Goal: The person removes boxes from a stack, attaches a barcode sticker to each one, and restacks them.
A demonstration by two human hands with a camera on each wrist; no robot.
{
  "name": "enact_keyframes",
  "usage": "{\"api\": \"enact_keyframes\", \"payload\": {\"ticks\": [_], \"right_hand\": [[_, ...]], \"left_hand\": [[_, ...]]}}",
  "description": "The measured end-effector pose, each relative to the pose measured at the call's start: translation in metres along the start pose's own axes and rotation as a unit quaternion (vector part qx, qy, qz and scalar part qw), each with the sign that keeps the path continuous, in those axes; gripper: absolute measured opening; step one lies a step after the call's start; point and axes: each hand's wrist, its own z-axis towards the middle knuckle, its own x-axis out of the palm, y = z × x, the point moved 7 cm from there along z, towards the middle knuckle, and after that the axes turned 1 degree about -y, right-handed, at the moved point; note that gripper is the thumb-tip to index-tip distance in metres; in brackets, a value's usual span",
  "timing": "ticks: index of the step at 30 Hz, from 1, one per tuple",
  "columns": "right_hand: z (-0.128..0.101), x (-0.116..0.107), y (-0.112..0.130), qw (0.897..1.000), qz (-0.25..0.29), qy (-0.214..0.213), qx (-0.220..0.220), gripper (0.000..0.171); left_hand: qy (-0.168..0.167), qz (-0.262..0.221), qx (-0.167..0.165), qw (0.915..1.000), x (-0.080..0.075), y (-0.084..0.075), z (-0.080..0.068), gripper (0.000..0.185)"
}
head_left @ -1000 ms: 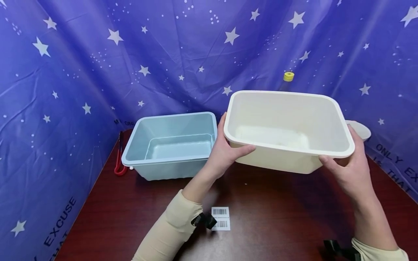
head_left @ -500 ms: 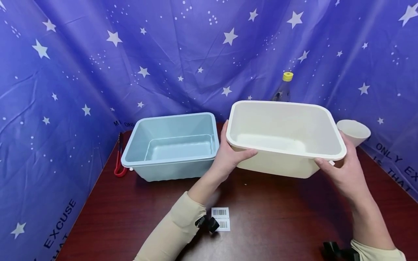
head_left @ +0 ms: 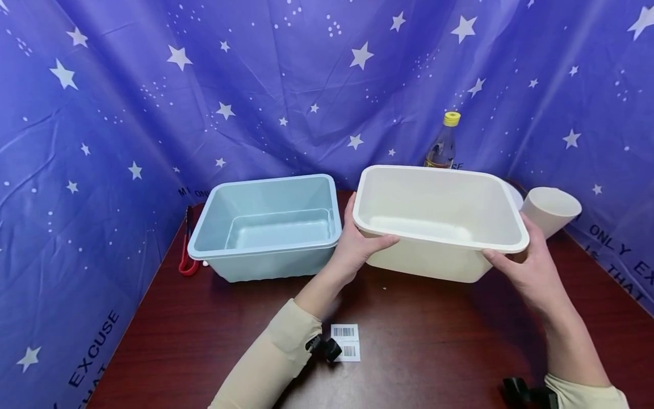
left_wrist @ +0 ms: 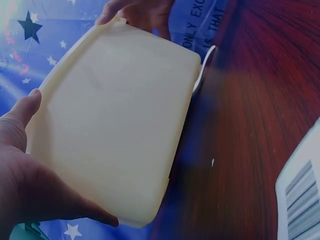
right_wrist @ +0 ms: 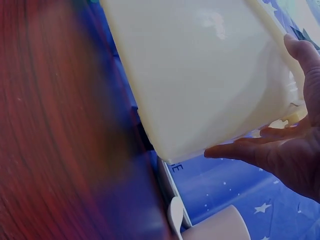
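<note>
A cream plastic tub [head_left: 439, 216] hangs a little above the dark red table [head_left: 434, 341], tilted with its open side toward me. My left hand [head_left: 357, 241] grips its left rim, thumb inside the near edge. My right hand [head_left: 526, 264] grips the right rim the same way. In the left wrist view, the tub's underside [left_wrist: 115, 115] fills the frame with my left hand [left_wrist: 30, 170] at its near end. The right wrist view shows the same underside [right_wrist: 200, 70], held off the table by my right hand [right_wrist: 285, 150]. An empty light blue tub [head_left: 265, 227] stands just left of the cream one.
A clear bottle with a yellow cap [head_left: 443, 145] stands behind the cream tub. A cream cup [head_left: 550, 209] lies tilted at the right, by a white plate edge [head_left: 513, 196]. A red-handled tool [head_left: 187, 250] lies left of the blue tub; barcode stickers [head_left: 345, 342] lie near me. Star-patterned cloth surrounds the table.
Both hands have lowered the cream tub toward the table and slightly away from me, which uncovers more of the bottle and the cup behind it. The blue tub has not moved.
</note>
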Motion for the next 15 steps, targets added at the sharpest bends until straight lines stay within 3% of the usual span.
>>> {"api": "enact_keyframes", "payload": {"ticks": [7,15], "right_hand": [[0.0,0.007,-0.007,0.999,-0.021,-0.016,0.027,0.074],[-0.003,0.008,-0.013,0.999,-0.034,-0.014,0.037,0.072]], "left_hand": [[-0.006,0.008,-0.011,0.9999,-0.01,0.0,0.002,0.119],[0.0,0.0,-0.022,0.9997,-0.014,0.012,0.001,0.119]]}}
